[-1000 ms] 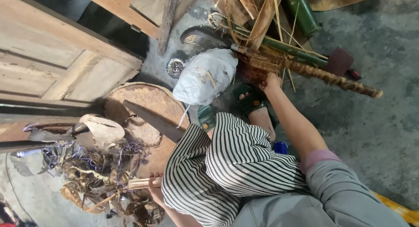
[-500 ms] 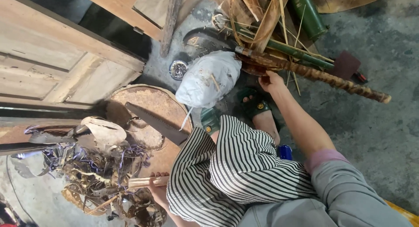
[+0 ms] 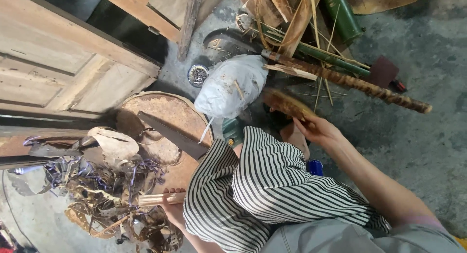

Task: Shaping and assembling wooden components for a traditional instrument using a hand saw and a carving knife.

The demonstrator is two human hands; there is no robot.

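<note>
Right hand (image 3: 318, 131), fingers closed around a short brown husk-covered stalk piece (image 3: 288, 104), sits right of centre, with the white sack (image 3: 231, 87) at its 9 o'clock and a long brown stalk (image 3: 350, 83) at its 1 o'clock on the concrete floor (image 3: 413, 151). Left hand (image 3: 172, 208), at 7 o'clock in view, fingers wrapped on a pale stick (image 3: 155, 199), beside the pile of dry peelings (image 3: 102, 199). A saw (image 3: 170, 134) lies across the round wooden block (image 3: 165, 122) just above.

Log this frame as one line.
left hand: grips pale stick | right hand: holds brown husk piece | saw on round block
</note>
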